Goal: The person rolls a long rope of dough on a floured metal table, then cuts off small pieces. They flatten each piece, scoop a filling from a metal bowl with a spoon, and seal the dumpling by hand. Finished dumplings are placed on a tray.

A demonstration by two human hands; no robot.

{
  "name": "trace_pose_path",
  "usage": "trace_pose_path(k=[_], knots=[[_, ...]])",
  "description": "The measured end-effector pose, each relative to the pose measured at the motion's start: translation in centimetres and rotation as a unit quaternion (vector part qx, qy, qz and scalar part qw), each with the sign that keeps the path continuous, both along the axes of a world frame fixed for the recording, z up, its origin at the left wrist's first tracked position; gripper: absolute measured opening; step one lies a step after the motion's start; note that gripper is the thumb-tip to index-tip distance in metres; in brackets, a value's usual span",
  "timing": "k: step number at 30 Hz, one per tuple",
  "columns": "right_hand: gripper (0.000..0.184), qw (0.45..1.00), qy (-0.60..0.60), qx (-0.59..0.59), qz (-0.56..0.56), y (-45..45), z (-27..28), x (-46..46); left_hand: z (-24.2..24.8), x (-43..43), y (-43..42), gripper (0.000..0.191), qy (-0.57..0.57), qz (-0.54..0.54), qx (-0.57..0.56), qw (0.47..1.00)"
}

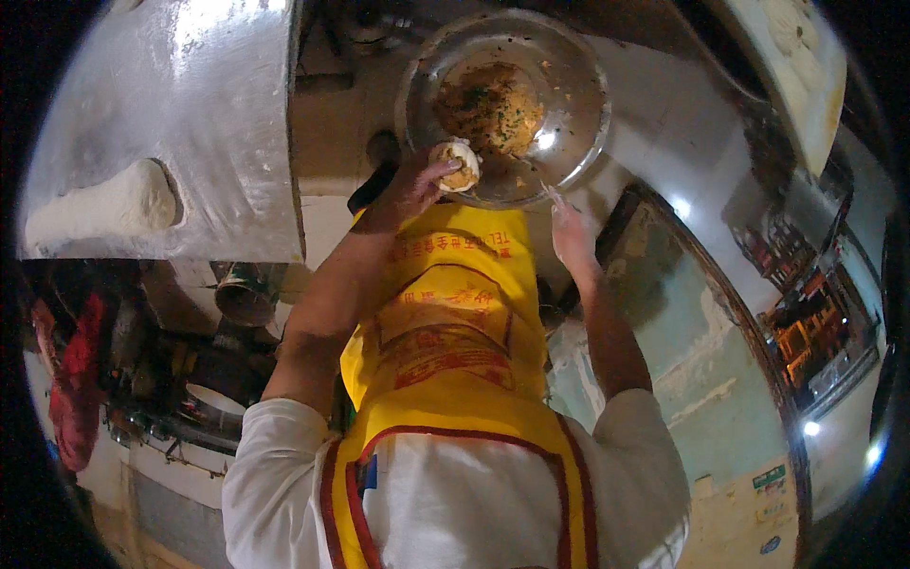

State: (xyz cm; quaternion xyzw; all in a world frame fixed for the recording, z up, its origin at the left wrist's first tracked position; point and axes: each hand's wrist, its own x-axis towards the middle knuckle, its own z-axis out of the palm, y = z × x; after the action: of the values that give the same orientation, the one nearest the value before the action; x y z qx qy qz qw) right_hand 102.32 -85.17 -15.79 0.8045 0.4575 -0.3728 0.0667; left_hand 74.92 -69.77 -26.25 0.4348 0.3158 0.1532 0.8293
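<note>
My left hand (426, 186) holds a round piece of dough (470, 155) with brownish filling on it, over the near left rim of a large metal bowl (603, 107). Inside the bowl lies a mound of crumbly tan filling (522, 117) with dark green bits. Just off the bowl's near right rim is my right hand (574, 231), its fingers pointing at the bowl. Something thin and pale shows at its fingertips; blur hides whether it is a tool or the fingers themselves.
A metal-topped work surface (234, 142) stands at the left, with a long lump of dough (135, 199) on it. Pale dough (796, 43) lies on another surface at the upper right. Below the left surface is a metal cylinder (245, 295). Red cloth (78, 391) hangs at the far left.
</note>
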Motion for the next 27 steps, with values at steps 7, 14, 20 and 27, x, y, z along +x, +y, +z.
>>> trace_pose_path(k=[7, 14, 20, 27], knots=[[0.043, 0.991, -0.07, -0.059, 0.095, 0.2, -5.1, 1.8, 0.9, -0.6, 0.4, 0.039, -0.005, 0.098, -0.309, 0.946], [0.052, 0.978, -0.063, -0.108, 0.169, 1.5, -4.2, 1.7, 1.3, -2.4, 1.5, 0.05, 0.024, 0.068, -0.293, 0.953], [0.057, 0.982, -0.084, -0.081, 0.146, 0.8, -4.7, 1.6, 0.2, -3.8, 0.5, 0.041, -0.019, 0.104, -0.282, 0.954], [0.058, 0.975, -0.091, -0.054, 0.197, 0.8, -5.5, 1.8, 0.2, -3.9, 0.8, 0.045, -0.014, 0.167, -0.403, 0.9]])
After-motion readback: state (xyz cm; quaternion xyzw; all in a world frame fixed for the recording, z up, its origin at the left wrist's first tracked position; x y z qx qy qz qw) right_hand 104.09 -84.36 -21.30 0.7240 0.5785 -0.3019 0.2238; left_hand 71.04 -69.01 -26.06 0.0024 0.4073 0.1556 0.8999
